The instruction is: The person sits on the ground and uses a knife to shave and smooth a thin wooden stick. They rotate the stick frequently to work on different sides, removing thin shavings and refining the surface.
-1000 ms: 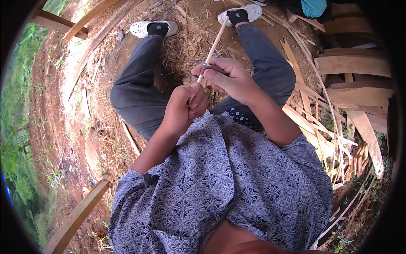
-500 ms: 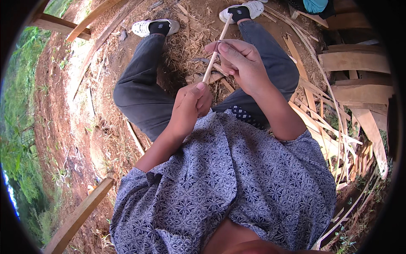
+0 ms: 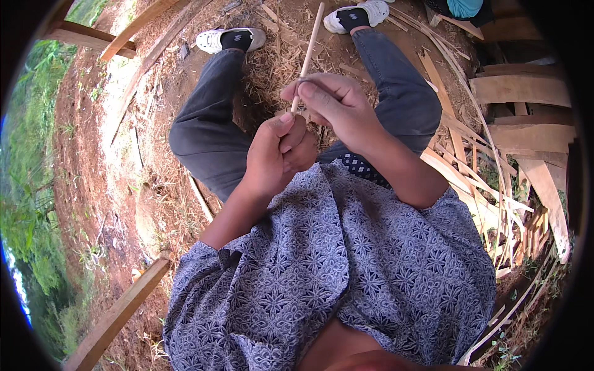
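A thin, pale wooden stick (image 3: pixel 312 44) slants up and away in front of me. My left hand (image 3: pixel 277 148) is closed in a fist round its near end, with the thumb pressed along it. Just above that fist, my right hand (image 3: pixel 348 114) pinches the stick between thumb and fingers. Something thin and dark shows at the right fingertips, too small to make out. The near end of the stick is hidden inside my left hand.
Wood shavings (image 3: pixel 272 74) cover the ground between my feet. To the right lie long split strips (image 3: pixel 470 173) and a stack of curved planks (image 3: pixel 526 89). Wooden beams stand at the left, one low (image 3: pixel 120 315) and one at the top (image 3: pixel 93 38).
My right hand has slid down the stick toward my left fist, so more of the stick shows beyond it. The stick's far tip has swung left and upward, standing steeper.
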A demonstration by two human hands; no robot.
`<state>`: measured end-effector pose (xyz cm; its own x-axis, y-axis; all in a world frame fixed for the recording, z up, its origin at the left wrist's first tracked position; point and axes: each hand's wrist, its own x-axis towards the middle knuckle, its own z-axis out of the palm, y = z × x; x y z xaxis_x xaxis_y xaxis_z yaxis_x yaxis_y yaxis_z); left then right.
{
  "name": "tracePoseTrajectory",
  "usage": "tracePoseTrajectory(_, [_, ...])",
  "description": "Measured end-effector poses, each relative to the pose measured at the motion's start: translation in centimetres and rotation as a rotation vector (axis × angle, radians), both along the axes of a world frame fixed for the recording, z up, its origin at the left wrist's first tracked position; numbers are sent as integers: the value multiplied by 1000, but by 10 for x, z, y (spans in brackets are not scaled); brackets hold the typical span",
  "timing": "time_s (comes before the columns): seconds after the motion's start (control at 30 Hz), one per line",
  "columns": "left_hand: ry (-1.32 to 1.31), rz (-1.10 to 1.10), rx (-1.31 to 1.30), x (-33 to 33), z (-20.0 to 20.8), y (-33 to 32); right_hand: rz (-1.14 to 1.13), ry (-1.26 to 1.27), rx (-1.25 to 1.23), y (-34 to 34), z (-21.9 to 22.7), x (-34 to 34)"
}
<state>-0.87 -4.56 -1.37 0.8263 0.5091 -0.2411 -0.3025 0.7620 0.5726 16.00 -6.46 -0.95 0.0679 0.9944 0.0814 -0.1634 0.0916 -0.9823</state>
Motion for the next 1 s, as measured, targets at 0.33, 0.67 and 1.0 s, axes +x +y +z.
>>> tracePoseTrajectory(0.33, [56,-10,158,-2,5,3,6,59,-79,-2,13,-1])
tracePoseTrajectory(0.67, [15,-25,38,-2,9,2,22,125,-90,0,13,-2])
tracePoseTrajectory(1.0, [18,-9,57,3,7,-6,-3,219,-74,-1,20,-5])
